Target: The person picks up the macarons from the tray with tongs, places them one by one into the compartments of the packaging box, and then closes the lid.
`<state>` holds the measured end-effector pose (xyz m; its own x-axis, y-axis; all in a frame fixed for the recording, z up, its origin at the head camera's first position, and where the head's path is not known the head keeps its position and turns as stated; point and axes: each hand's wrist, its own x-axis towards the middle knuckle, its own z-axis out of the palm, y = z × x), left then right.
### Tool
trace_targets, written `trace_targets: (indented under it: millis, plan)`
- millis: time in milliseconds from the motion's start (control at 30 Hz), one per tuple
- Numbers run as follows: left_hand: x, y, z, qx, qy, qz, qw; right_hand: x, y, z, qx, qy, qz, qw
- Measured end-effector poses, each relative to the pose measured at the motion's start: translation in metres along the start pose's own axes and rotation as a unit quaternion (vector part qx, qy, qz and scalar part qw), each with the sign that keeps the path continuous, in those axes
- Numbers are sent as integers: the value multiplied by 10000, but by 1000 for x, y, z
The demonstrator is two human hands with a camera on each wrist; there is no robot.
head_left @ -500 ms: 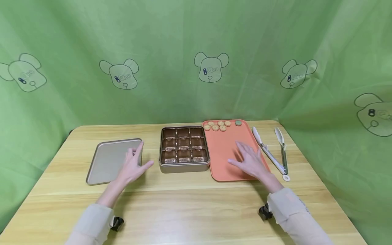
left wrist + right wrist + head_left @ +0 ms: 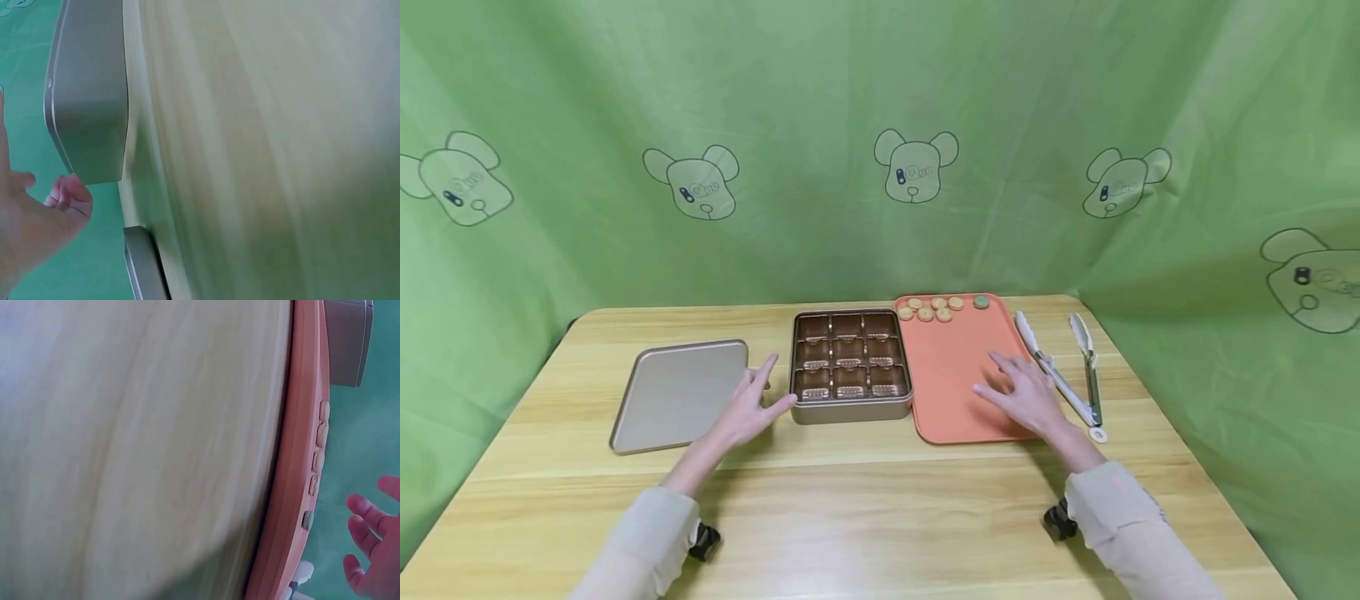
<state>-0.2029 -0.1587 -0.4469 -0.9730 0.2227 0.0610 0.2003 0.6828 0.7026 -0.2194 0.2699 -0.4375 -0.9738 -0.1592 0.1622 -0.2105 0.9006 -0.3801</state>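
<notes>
Fingers spread, my left hand (image 2: 751, 410) hovers at the left side of an open brown metal tin (image 2: 853, 412). Its thumb tip overlaps the tin's front left corner in the head view. Inside the tin is a brown plastic insert (image 2: 848, 352) with a grid of bare compartments. My right hand (image 2: 1028, 398) is held above the right part of an orange tray (image 2: 943, 367), fingers loosely bent around nothing. At the tray's far end lie several tan sandwich cookies (image 2: 925, 314) and one green cookie (image 2: 981, 302). In the right wrist view the cookies line the tray's far edge.
Left of the tin, a flat metal lid (image 2: 677, 396) lies on the wooden table (image 2: 850, 500). Metal tongs (image 2: 1092, 383) lie spread beside the tray's right edge. A green curtain (image 2: 805, 233) hangs behind the table and along its sides.
My left hand has moved right, from over the lid's edge to the tin's left side. My right hand has shifted slightly right above the tray. The objects have stayed in place.
</notes>
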Motion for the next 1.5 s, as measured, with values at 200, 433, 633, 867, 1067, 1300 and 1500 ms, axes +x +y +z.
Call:
trace_targets:
  millis: [200,433,633,867,1067,1300,1500]
  plan:
    - [4,-2,5,0,-131,76,9999,-4,9,-4,-222,261,305,9989]
    - [5,1,9,-118,-214,181,9995,-7,21,-12,-338,387,873,9949]
    - [7,3,10,-130,-154,332,9992,-11,33,-22,-127,287,1241,9918]
    - [8,1,12,46,-141,243,9996,-13,49,-28,233,411,1389,9892]
    - [12,2,13,102,-173,175,9996,-18,60,-31,416,374,1595,9856]
    - [15,4,12,78,-218,156,9996,-23,68,-32,497,114,1875,9809]
    - [16,4,10,41,-245,146,9996,-27,76,-33,323,82,1828,9826]
